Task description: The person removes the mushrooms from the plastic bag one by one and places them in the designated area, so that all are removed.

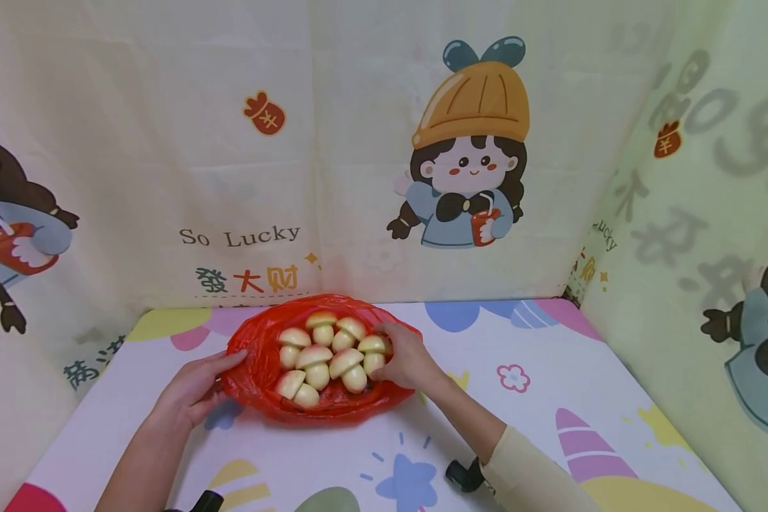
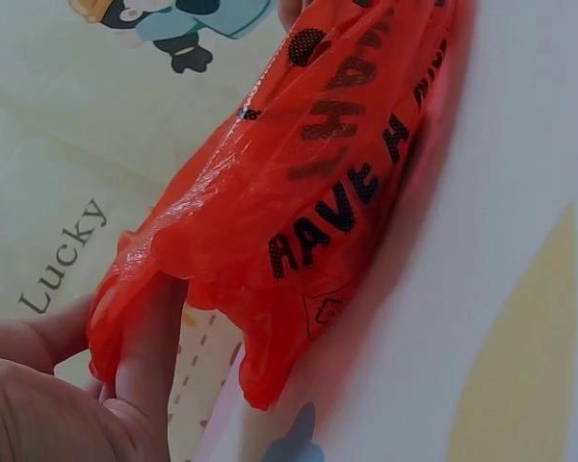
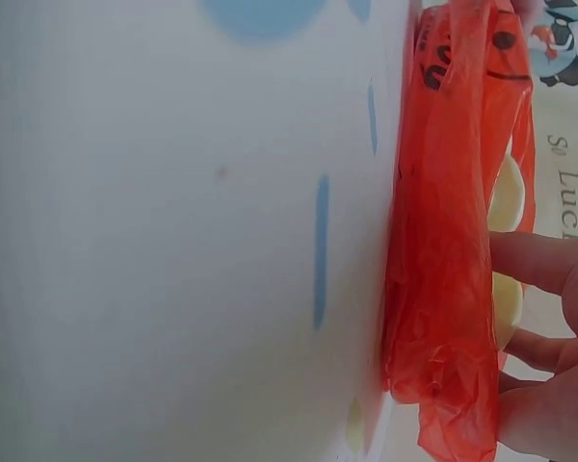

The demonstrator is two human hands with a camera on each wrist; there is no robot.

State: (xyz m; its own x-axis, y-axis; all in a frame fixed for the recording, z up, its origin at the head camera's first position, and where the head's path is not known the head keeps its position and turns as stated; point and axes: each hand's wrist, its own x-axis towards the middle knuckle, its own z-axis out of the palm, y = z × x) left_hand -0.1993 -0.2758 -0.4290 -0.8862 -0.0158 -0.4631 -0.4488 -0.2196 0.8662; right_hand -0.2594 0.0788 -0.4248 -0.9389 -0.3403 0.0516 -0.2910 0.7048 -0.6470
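A red plastic bag (image 1: 249, 384) lies on the table with its mouth spread wide. Inside sit several model-like mushrooms (image 1: 313, 359) with cream stems and yellowish caps tinged pink. My left hand (image 1: 195, 387) holds the bag's left edge, and in the left wrist view the crumpled film hangs between thumb and fingers (image 2: 152, 356). At the bag's right side, my right hand (image 1: 406, 355) pinches the rightmost mushroom (image 1: 374, 353), thumb at the stem and fingers behind the cap. The right wrist view shows the bag's wall (image 3: 443, 250) partly covering the mushrooms.
The table (image 1: 486, 427) carries a pattern of flowers, stars and eggs. Behind it hangs a printed cloth (image 1: 358, 142), with another stretch along the right side. Black wrist-camera parts (image 1: 464, 475) show by the right forearm.
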